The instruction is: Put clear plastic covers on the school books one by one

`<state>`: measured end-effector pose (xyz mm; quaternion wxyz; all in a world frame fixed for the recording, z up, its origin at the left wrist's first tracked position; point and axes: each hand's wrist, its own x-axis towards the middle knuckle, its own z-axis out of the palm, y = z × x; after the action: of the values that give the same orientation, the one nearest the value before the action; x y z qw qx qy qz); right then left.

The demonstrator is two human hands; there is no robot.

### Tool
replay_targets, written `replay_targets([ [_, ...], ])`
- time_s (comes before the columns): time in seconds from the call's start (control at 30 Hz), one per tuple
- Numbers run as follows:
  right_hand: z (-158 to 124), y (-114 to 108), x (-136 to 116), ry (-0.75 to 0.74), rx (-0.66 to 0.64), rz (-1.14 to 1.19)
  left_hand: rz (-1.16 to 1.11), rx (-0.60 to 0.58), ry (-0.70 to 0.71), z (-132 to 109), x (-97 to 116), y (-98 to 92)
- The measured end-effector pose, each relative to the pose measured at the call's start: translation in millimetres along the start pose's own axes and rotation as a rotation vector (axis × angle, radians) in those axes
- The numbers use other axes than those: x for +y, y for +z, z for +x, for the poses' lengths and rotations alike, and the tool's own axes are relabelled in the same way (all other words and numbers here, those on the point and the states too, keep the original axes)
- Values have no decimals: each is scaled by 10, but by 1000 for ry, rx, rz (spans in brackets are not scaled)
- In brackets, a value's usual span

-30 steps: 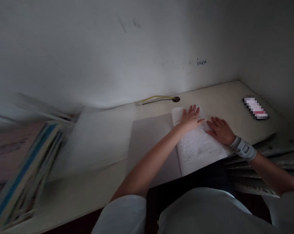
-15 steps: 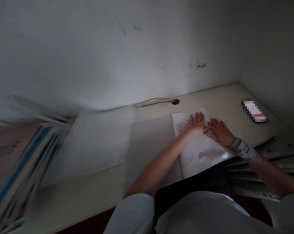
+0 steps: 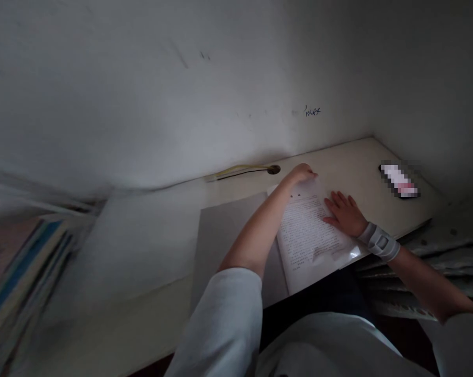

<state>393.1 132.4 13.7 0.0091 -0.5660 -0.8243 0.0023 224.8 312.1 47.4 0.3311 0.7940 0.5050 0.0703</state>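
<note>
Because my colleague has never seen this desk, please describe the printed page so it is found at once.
On the pale desk against the wall, look along the near edge. The right hand rests at the right edge of the printed page. Unlike the plain grey panel on its left, it is white with rows of small print.

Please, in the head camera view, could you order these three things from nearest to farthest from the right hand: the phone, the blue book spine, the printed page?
1. Printed page: nearest, its right edge at the right hand.
2. Phone: on the desk, farther right.
3. Blue book spine: farthest, at far left.
</note>
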Motion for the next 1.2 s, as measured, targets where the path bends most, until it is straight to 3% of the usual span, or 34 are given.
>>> replay_targets([
  [0.13,39,-105,-34,80,50,-34,26,-97,11,-48,-86,-158],
  [0.23,-5,-133,20,88,132,-34,47,-108,40,-177,-173,-258],
  [0.4,-133,-168,258,153,273,72,102,30,47,-360,-295,-369],
  [0.5,-284,-230,214,176,367,61,132,146,28,-391,-308,-345],
  [0.6,-532,-224,-88,-5,404,21,215,242,7,-368,-260,-237],
  [0.7,-778,-101,-426,-316,259,16,283,303,-3,-386,-170,-103],
  [0.83,-945,63,-574,-328,146,1,367,401,49,-740,-75,29],
  [0.9,-956,80,-529,-313,131,4,415,392,54,-1093,-61,116],
  [1.03,-792,7,-220,-305,108,82,469,195,92,-1841,-58,434],
  [1.1,-600,-48,58,-159,122,147,467,144,89,-2055,-40,619],
  [1.2,-264,-120,508,154,111,262,465,135,59,-2095,21,831],
])
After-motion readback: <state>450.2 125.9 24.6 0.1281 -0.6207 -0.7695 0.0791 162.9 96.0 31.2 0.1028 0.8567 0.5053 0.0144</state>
